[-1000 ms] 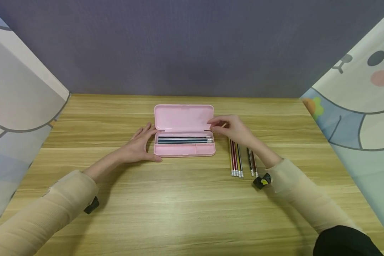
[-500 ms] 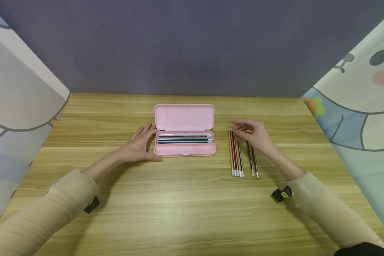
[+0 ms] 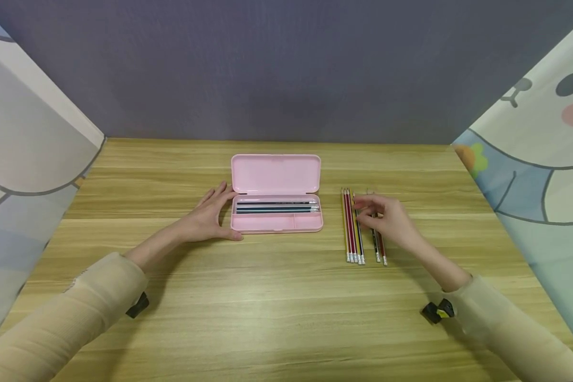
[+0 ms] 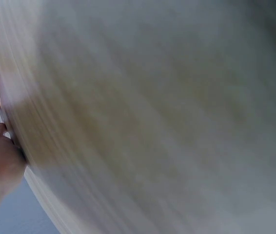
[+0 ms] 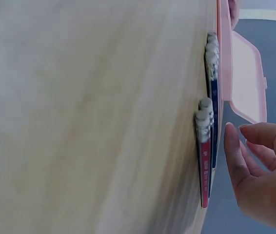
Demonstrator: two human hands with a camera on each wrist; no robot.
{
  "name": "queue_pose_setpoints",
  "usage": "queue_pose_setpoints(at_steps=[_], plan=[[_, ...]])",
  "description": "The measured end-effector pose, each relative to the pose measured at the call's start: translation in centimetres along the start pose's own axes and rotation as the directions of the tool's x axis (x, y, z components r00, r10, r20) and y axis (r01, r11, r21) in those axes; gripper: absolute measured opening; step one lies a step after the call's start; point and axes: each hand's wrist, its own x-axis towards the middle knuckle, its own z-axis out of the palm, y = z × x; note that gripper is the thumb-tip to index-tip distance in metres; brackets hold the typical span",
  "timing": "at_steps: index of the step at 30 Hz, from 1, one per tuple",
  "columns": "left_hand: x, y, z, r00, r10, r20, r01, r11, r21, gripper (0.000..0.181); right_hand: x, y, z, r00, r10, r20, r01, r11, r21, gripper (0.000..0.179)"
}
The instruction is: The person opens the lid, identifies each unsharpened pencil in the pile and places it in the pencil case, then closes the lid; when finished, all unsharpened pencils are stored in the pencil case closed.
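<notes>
A pink pencil case (image 3: 265, 222) lies with its lid (image 3: 275, 174) raised back. Several dark pencils (image 3: 277, 210) fill its long rear compartment. My left hand (image 3: 204, 217) rests at the case's left end, thumb by the front corner and the other fingers spread toward the back. My right hand (image 3: 387, 216) hovers over the far part of the loose pencils, its thumb and forefinger apart with nothing visible between them. To its left is a row of yellow, red and dark pencils (image 3: 350, 233); below it a dark pencil (image 3: 376, 249) and a red pencil (image 5: 205, 168) lie partly covered.
The wooden table (image 3: 267, 302) runs back to a grey panel (image 3: 277, 74). Cartoon-printed cloth (image 3: 544, 175) hangs at the sides. A small black device (image 3: 437, 312) sits by the right cuff.
My right hand has moved right from the case's right end, over the loose pencils, and a little toward the near side. The left hand has stayed at the case.
</notes>
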Motion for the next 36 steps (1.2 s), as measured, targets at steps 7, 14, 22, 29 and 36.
queue_pose_setpoints(at_steps=[7,14,22,29,36], plan=[[0.0,0.1,0.0,1.0,0.008,-0.004,-0.008,1.0,-0.008,0.104,-1.0,-0.1,0.2,0.996,0.082,0.034,-0.084,0.994,0.064,0.044],[0.0,0.0,0.0,1.0,0.002,-0.009,-0.002,1.0,-0.001,0.105,-1.3,-0.2,0.1,0.99,0.137,0.038,-0.14,0.984,0.11,0.046],[0.0,0.1,0.0,1.0,0.006,-0.011,-0.006,1.0,0.009,0.105,-1.4,-0.6,0.0,0.986,0.166,0.016,-0.167,0.985,0.04,0.047],[-0.1,0.1,-0.1,1.0,0.003,-0.006,-0.003,1.0,0.007,0.104,-1.2,-0.7,0.1,0.989,0.143,-0.034,-0.146,0.982,-0.124,0.047],[0.0,0.1,-0.1,1.0,0.006,-0.003,-0.006,1.0,0.002,0.105,-1.2,-0.5,0.0,0.99,0.139,-0.037,-0.143,0.97,-0.196,0.052]])
